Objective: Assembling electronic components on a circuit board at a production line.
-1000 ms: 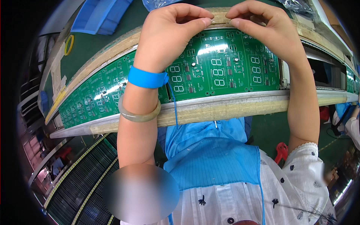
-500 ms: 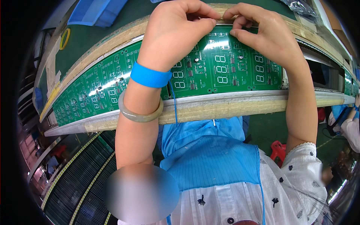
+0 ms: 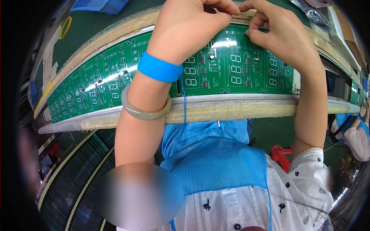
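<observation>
A row of green circuit boards with white-outlined digit displays lies in a long rail. Above the far edge of the right-hand circuit board [image 3: 221, 85], my two hands nearly meet at the fingertips. My left hand [image 3: 189, 30] has its thumb and forefinger drawn together in a pinch. My right hand [image 3: 279, 36] curls its fingers, the forefinger reaching to the left hand's fingertips and the thumb lower, over the board. Anything in either hand is too small or hidden to make out. A blue wrist strap [image 3: 160, 68] with a thin cord circles my left wrist, above a pale bangle [image 3: 148, 113].
The rail's tape-wrapped near edge [image 3: 239, 112] runs across in front of me. Beyond the rail are a blue bin [image 3: 100, 4], a yellow tape roll [image 3: 65, 27] and clear plastic bags [image 3: 310, 11]. Black ribbed racks [image 3: 73, 173] stand lower left; a red stool [image 3: 281, 156] is lower right.
The view has shifted slightly, so boards and hands appear a little farther right, the hands also higher. Both hands keep nearly the same curled, pinching pose over the board's far edge.
</observation>
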Demonstrator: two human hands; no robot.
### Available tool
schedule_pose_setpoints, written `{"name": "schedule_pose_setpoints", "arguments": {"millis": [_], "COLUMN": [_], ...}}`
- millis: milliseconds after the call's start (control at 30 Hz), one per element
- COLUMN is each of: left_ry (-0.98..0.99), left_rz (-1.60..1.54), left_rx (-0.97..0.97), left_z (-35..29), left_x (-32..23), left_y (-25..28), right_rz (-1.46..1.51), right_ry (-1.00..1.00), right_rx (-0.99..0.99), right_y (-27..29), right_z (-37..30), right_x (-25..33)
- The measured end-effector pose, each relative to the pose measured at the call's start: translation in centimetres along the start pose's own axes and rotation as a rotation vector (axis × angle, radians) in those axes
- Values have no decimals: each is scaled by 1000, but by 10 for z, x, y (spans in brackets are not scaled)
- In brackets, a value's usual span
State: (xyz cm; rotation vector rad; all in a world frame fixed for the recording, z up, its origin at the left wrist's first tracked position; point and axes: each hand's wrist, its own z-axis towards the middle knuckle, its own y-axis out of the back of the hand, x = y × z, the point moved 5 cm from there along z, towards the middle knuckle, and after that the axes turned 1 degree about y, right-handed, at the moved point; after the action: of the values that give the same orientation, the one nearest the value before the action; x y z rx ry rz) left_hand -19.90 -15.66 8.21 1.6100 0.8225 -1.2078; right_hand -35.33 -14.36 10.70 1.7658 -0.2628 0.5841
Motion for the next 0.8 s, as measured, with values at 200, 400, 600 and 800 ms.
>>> {"name": "schedule_pose_setpoints", "arguments": {"millis": [200,400,600,800], "left_ry": [-58,-32,34,1], "left_rz": [-30,-81,-130,-88], "left_rx": [-21,-24,-15,-4], "left_z": [0,0,1,0], "left_x": [2,5,6,6], "left_y": [2,3,1,-6], "right_rz": [-125,-144,-37,149], "right_ry": [-50,-67,-110,-140], "right_rx": [-2,-31,-30,-10], "right_y": [4,4,3,4], "right_z": [2,-1,-4,-6], "right_x": [27,30,24,-2]}}
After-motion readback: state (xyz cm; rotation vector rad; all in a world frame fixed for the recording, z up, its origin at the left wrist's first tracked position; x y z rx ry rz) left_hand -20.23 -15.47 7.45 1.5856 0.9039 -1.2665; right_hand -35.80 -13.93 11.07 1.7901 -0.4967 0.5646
